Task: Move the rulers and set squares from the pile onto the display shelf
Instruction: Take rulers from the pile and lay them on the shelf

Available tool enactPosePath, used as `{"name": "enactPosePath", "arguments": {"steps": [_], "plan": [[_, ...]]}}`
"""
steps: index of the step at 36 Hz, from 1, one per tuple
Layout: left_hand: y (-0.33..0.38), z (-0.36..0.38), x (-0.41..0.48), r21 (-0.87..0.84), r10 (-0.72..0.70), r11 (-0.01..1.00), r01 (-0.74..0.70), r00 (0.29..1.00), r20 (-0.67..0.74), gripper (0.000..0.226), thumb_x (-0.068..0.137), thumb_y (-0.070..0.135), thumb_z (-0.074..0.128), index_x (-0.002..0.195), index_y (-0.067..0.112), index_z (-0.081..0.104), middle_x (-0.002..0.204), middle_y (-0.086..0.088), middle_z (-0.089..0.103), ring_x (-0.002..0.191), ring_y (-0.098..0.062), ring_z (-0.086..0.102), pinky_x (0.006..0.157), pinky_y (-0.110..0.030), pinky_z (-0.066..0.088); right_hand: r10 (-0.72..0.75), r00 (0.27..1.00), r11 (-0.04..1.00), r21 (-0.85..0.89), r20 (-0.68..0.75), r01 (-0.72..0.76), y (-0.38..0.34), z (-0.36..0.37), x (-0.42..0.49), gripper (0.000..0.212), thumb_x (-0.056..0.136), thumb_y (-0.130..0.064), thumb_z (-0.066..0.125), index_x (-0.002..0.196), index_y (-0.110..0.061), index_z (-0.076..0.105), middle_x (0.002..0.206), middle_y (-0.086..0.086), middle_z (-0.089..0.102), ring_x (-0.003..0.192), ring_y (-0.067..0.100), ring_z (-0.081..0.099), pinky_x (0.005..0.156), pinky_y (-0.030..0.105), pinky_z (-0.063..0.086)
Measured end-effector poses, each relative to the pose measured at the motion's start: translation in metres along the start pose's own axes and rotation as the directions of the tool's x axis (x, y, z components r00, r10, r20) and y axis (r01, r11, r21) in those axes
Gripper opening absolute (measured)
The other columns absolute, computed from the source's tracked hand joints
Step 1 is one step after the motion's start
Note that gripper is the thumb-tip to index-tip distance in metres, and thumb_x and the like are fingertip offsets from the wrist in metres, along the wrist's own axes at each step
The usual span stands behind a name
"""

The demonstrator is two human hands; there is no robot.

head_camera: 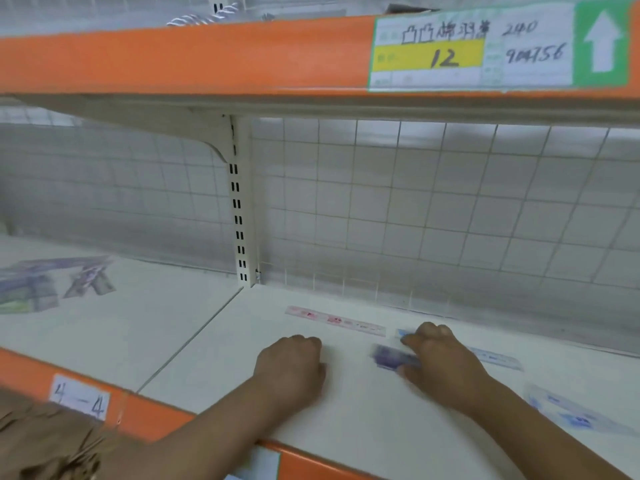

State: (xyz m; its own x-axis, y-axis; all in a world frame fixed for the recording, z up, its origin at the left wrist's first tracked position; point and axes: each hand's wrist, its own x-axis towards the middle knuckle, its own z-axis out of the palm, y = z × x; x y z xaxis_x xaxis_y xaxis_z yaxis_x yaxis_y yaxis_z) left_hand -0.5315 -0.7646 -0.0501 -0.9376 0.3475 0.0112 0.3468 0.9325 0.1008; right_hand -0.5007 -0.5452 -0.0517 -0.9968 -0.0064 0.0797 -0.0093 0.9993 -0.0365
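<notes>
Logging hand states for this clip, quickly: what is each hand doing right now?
Left hand: fingers curled, holds nothing visible.
Right hand: grips a blurred purple ruler.

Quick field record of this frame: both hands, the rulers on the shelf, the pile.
left hand: fingers curled, rests on shelf, nothing visible in it
right hand: grips purple ruler, blurred
pink ruler: flat on shelf, near the back
blue ruler: flat, partly hidden behind right hand
pile: neighbouring shelf bay, far left
</notes>
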Motion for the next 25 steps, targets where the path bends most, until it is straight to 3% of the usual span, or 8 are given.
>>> {"name": "enactPosePath", "arguments": {"steps": [6,12,18,25], "plan": [[-0.023,-0.008,-0.019,-0.020,-0.090,0.996,0.089,0.995,-0.052,0.027,0.097,0.034,0.041,0.111,0.014,0.053,0.116,-0.005,0.057,0.109,-0.026,0.054,0.085,-0.030,0.043,-0.159,0.984,0.983,0.075,-0.080,0.165,-0.059,-0.009,0.011,0.046,0.092,-0.045,0.048,0.134,-0.026,0.045,0.127,-0.002,0.043,0.122,0.019,0.034,0.096,0.031,0.041],[-0.073,-0.022,-0.044,0.006,-0.198,0.980,0.200,0.975,-0.105,0.031,0.096,0.037,0.042,0.115,0.015,0.053,0.118,-0.006,0.057,0.113,-0.026,0.053,0.086,-0.033,0.044,-0.323,0.940,0.933,0.129,-0.110,0.336,-0.137,-0.014,0.025,0.041,0.093,-0.044,0.048,0.129,-0.027,0.049,0.131,-0.002,0.042,0.124,0.019,0.032,0.097,0.031,0.040],[-0.148,-0.038,-0.077,0.009,-0.298,0.953,0.303,0.943,-0.148,0.030,0.096,0.036,0.044,0.116,0.015,0.053,0.117,-0.006,0.057,0.112,-0.026,0.053,0.086,-0.032,0.043,-0.430,0.897,0.884,0.151,-0.104,0.442,-0.220,-0.016,0.041,0.041,0.094,-0.042,0.047,0.131,-0.024,0.048,0.129,-0.001,0.042,0.122,0.019,0.032,0.095,0.033,0.041],[-0.269,-0.059,-0.128,0.009,-0.355,0.932,0.362,0.920,-0.165,0.029,0.098,0.035,0.043,0.111,0.011,0.054,0.108,-0.009,0.058,0.099,-0.027,0.056,0.071,-0.031,0.043,-0.503,0.857,0.843,0.154,-0.113,0.515,-0.350,-0.013,0.059,0.041,0.095,-0.042,0.046,0.132,-0.023,0.048,0.128,-0.001,0.042,0.123,0.019,0.031,0.092,0.033,0.041]]}}
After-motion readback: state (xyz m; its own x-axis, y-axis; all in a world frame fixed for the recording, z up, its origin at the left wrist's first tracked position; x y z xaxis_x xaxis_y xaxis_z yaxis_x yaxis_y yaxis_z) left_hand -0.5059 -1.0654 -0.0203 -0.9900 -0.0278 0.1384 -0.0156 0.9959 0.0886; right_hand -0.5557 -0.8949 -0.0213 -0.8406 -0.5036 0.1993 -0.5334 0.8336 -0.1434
